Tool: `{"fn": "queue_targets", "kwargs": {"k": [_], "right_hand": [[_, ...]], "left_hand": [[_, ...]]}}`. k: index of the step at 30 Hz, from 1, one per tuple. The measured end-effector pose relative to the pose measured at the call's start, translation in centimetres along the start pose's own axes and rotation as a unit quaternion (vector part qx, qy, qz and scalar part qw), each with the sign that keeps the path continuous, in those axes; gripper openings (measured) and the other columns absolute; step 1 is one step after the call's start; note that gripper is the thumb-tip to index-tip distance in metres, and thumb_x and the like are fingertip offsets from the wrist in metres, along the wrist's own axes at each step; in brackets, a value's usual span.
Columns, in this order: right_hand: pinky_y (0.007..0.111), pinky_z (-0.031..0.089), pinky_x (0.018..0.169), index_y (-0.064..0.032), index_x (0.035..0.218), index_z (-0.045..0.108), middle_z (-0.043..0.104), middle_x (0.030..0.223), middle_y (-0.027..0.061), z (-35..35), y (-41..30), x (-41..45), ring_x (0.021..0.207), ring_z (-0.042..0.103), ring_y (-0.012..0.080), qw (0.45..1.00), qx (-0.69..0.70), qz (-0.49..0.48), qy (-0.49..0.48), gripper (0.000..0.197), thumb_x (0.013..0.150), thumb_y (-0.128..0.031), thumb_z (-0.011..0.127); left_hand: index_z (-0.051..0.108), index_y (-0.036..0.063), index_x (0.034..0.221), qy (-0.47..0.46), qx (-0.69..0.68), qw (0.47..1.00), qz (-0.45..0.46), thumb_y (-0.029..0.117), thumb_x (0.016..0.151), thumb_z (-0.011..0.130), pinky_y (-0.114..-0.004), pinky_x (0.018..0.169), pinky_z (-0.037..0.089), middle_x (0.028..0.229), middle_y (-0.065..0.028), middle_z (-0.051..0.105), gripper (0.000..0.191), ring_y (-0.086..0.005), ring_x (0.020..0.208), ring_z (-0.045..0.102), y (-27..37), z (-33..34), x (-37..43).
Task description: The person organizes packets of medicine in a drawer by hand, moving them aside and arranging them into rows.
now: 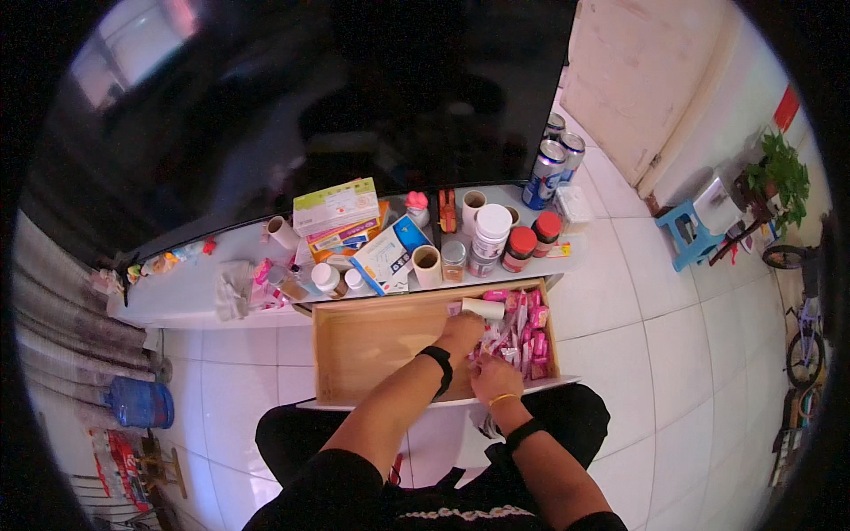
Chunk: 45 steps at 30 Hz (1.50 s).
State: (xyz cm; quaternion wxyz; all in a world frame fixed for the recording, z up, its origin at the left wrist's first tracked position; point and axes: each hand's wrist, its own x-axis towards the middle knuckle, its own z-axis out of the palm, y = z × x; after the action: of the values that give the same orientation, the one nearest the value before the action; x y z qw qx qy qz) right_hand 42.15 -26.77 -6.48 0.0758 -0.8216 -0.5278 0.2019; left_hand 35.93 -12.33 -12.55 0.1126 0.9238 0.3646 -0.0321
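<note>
A wooden drawer (378, 352) stands pulled out before me, its left part showing bare wood. Pink-wrapped packets (536, 345) are massed along its right side. My left hand (463, 332) reaches into the drawer at the left edge of that pile, its fingers mostly hidden beneath it. Just beyond it, a pale cardboard tube (488, 309) lies near the drawer's back wall. My right hand (497, 378) is near the drawer's front, fingers bent against the packets. Whether either hand grips a packet is not visible.
On the cabinet top (192, 292) above the drawer stand medicine boxes (392, 255), a white jar (493, 224), red-lidded jars (520, 247) and an upright cardboard tube (426, 271). Behind them rises a large television screen (299, 99). Cans (548, 169) and a blue stool (687, 232) are right.
</note>
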Motion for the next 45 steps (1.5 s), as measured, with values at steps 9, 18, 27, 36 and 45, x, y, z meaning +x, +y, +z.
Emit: {"fn": "queue_targets", "kwargs": {"k": [9, 18, 27, 36, 45], "right_hand": [[0.046, 0.056, 0.081, -0.0154, 0.097, 0.071, 0.073, 0.1, 0.0112, 0.5, 0.8, 0.1, 0.092, 0.07, 0.032, 1.0, -0.004, 0.0, -0.012, 0.022, 0.089, -0.033, 0.06], [0.046, 0.055, 0.083, -0.0133, 0.1, 0.07, 0.072, 0.102, 0.0141, 0.3, 0.5, 0.4, 0.096, 0.07, 0.0335, 1.0, -0.015, 0.004, -0.022, 0.032, 0.087, -0.043, 0.065], [0.045, 0.054, 0.088, -0.0132, 0.108, 0.07, 0.072, 0.105, 0.0168, -0.6, -0.1, -0.1, 0.1, 0.069, 0.0347, 1.0, -0.007, 0.011, -0.018, 0.037, 0.085, -0.042, 0.066], [0.047, 0.054, 0.087, -0.0117, 0.106, 0.068, 0.072, 0.104, 0.0167, -1.8, -1.0, -0.6, 0.1, 0.068, 0.0353, 0.999, -0.017, 0.006, -0.033, 0.03, 0.09, -0.036, 0.06], [0.048, 0.055, 0.086, -0.0135, 0.107, 0.071, 0.072, 0.102, 0.0181, -1.3, -0.8, -0.6, 0.098, 0.069, 0.0365, 0.999, -0.015, 0.024, -0.023, 0.037, 0.087, -0.044, 0.064]], "left_hand": [[0.062, 0.0015, 0.108, -0.149, -0.146, 0.976, -0.064, 0.017, 0.094, 0.045, -0.045, 0.084, 0.055, 0.101, -0.0192, 0.071, 0.027, -0.037, 0.093, 0.07, -0.9, -6.5, -4.4], [0.054, 0.0011, 0.106, 0.017, -0.104, 0.989, -0.108, 0.008, 0.088, 0.058, -0.05, 0.078, 0.054, 0.104, -0.0217, 0.068, 0.02, -0.0383, 0.098, 0.067, -8.1, -11.1, -14.1], [0.056, 0.0029, 0.096, 0.305, -0.204, 0.914, -0.174, 0.017, 0.089, 0.068, -0.047, 0.068, 0.051, 0.081, -0.0205, 0.067, 0.019, -0.0394, 0.078, 0.066, -13.2, -17.7, -22.4], [0.055, 0.0039, 0.095, 0.449, -0.119, 0.821, -0.332, 0.015, 0.091, 0.064, -0.051, 0.07, 0.05, 0.086, -0.0207, 0.066, 0.015, -0.0423, 0.08, 0.065, -22.1, -22.5, -25.2], [0.066, 0.003, 0.096, 0.336, -0.128, 0.835, -0.417, 0.022, 0.085, 0.069, -0.049, 0.078, 0.054, 0.096, -0.0207, 0.07, 0.022, -0.0405, 0.091, 0.067, -29.7, -19.6, -21.1]]}}
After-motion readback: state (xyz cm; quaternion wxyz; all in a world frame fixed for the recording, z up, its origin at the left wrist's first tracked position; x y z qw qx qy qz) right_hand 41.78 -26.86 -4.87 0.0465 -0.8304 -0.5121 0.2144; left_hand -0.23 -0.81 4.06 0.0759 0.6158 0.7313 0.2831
